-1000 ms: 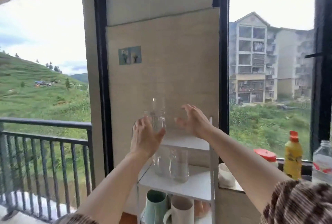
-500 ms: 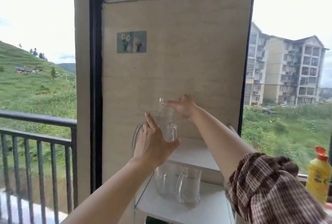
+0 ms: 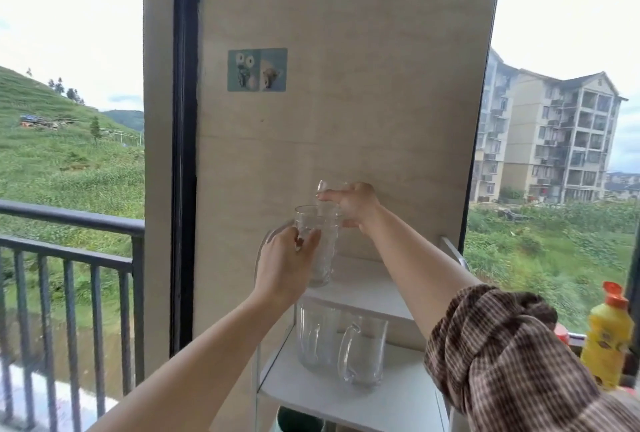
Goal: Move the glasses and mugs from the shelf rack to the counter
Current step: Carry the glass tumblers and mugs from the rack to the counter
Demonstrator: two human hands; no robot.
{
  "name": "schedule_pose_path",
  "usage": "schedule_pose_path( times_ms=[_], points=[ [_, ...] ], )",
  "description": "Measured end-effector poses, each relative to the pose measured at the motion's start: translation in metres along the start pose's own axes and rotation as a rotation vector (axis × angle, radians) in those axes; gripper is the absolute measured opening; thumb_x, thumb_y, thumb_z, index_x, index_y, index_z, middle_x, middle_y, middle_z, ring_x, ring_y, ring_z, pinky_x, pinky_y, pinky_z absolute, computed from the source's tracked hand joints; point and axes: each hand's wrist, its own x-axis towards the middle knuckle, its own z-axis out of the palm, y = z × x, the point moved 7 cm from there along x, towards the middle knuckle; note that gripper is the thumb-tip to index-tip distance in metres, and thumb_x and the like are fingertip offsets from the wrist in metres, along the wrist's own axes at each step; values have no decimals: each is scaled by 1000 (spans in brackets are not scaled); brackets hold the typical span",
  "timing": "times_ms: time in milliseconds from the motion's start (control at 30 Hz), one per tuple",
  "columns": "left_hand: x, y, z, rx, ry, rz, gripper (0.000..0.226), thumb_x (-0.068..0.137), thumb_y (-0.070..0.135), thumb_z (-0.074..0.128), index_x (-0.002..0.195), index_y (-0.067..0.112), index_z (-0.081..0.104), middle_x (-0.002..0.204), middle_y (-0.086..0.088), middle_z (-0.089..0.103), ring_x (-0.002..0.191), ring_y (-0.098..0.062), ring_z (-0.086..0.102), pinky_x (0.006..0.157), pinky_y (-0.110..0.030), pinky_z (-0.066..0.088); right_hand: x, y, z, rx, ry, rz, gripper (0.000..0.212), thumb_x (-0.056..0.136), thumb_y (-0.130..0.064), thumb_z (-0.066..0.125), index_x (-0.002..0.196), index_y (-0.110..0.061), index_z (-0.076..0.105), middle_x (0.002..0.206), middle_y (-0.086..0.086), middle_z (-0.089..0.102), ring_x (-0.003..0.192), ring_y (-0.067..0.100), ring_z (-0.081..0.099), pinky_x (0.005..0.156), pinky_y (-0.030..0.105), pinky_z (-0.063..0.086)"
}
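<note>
Two clear glasses stand on the top shelf of the white shelf rack [image 3: 367, 296]. My left hand [image 3: 284, 265] grips the nearer textured glass [image 3: 317, 248] around its side. My right hand [image 3: 353, 204] holds the farther clear glass [image 3: 329, 196] near its rim, with fingers on its right side. On the middle shelf sit two clear glass mugs [image 3: 362, 352] with handles, side by side. A dark green mug [image 3: 298, 419] shows at the frame's bottom edge, on the shelf below.
A beige wall panel [image 3: 346, 120] rises behind the rack, with a small sticker [image 3: 257, 69]. A yellow bottle [image 3: 607, 338] with an orange cap stands at the right. A dark balcony railing [image 3: 69, 258] runs at the left.
Both hands went from open in the air in front of the glasses to closing on them: the left round the nearer glass, the right on the farther one. The view has moved closer.
</note>
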Motion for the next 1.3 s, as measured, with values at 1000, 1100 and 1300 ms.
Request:
schedule_pose_path(
  times_ms=[1000,1100,1300],
  points=[
    [-165,168,86,-797,-354,-359,16,79,29,52,80,16,61,75,-2,59,76,-19,55,72,-39,45,-310,-6,-336,-223,261,-1,67,63,-36,85,115,-4,56,111,12,62,99,23,66,73,37,61],
    [-229,206,130,-816,-494,-385,12,81,27,52,81,16,58,68,2,52,69,-15,53,71,-35,44,-380,14,-391,-255,336,64,72,61,-31,85,119,-3,54,114,14,61,100,25,65,70,35,60],
    [-383,288,204,-859,-717,-479,18,84,35,50,78,20,58,75,-3,58,75,-21,55,74,-38,45,-546,55,-500,-341,490,236,91,60,-34,85,137,-7,45,117,8,60,102,25,63,73,34,59]
  ],
)
